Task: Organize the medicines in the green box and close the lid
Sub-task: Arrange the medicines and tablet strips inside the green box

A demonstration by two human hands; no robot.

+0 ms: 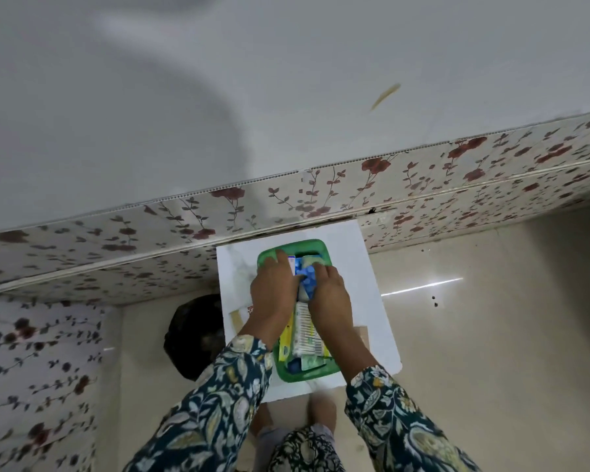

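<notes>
Floral panelling is running across the middle of the frame, and below it a small white bench [372, 301] is standing on a glossy beige floor [491, 335], its far edge up against the panelling. The green box [288, 247] is lying on that bench at lower centre, its long axis running from the near edge up toward the panelling, tilted a little to the left at the top.

Both hands are working in the upper half of the box. The left hand [274, 284] is reaching in from the lower left, its fingers [281, 258] curled together over the edge of a white packet, though how firmly I cannot tell. The right hand [331, 291] is coming in from the lower right, its fingers [321, 269] bent down onto a blue blister pack [308, 281] sitting between the two hands. That blue pack looks equally near both, so either could be seating it.

Nearer the person, a long white carton [305, 330] is lying lengthwise along the box, with a yellow one [286, 345] just beside it on the left. No lid is showing anywhere I can see, and I judge the sorting is not yet done.
</notes>
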